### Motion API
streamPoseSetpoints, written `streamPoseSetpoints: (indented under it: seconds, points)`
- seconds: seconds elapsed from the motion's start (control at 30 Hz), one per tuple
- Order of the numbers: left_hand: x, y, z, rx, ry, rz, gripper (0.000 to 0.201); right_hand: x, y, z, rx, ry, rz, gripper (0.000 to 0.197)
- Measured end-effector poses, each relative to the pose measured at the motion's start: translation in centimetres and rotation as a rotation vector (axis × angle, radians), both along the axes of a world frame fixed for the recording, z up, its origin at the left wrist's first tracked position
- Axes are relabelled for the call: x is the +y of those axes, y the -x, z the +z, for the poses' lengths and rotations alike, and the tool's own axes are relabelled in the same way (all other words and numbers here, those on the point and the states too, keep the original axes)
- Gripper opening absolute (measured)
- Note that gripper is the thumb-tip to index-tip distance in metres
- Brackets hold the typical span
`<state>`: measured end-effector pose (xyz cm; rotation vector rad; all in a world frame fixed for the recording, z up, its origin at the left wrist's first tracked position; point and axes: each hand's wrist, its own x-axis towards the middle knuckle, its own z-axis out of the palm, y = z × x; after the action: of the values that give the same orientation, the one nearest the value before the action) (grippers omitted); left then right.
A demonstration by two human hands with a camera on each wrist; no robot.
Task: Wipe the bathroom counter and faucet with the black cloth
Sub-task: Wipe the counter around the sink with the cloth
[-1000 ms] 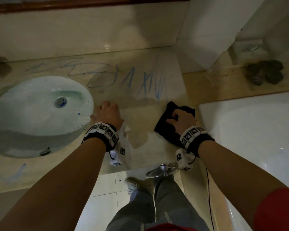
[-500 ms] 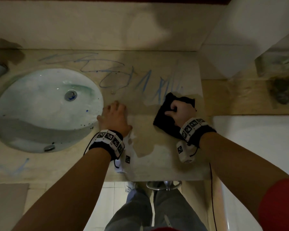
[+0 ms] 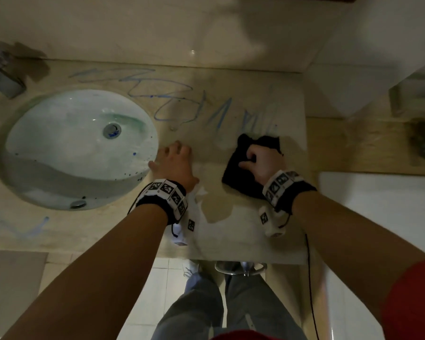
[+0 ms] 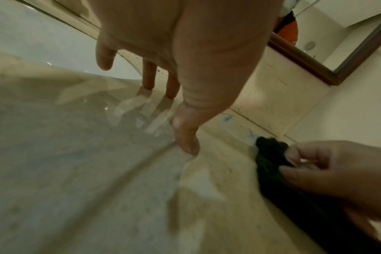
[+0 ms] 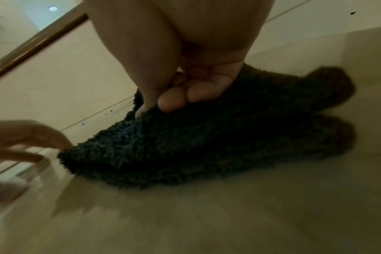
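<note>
Right hand [image 3: 263, 161] clutches the fuzzy black cloth [image 3: 241, 173] on the beige stone counter [image 3: 231, 236]; left hand [image 3: 174, 163] rests spread flat.

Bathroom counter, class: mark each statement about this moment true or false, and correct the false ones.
1. The right hand grips the black cloth on the counter. True.
2. The left hand holds a sponge. False: it rests on the counter with straight fingers, holding nothing.
3. Blue scribbles remain behind the sink. True.
4. The cloth lies inside the sink. False: it lies on the counter, right of the sink.
5. The sink's drain is visible. True.
</note>
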<state>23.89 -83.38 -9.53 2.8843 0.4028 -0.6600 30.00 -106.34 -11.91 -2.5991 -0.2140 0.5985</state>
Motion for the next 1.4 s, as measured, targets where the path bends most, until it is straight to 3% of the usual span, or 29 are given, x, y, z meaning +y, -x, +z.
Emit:
streamPoseSetpoints:
  seconds: [0.3,0.8,1.17,1.4]
  points:
    - [0.3,0.2,-0.4,-0.029,0.016,-0.015,0.080,-0.6,1.3,-0.1,0.020,0.014,0.027,0.028]
    - [0.1,-0.2,-0.9,-0.041,-0.030,0.017,0.079,8.9,-8.2,-0.2,-0.002,-0.002,0.083,0.029]
    - [0.4,0.1,-0.9,-0.066,-0.037,-0.023,0.081,3.7,-3.5,-0.9,-0.050,0.021,0.027,0.027]
    - [0.3,-0.1,-1.0,-0.051,-0.029,-0.003,0.081,6.8,-7.4,-0.1,-0.017,0.004,0.023,0.030]
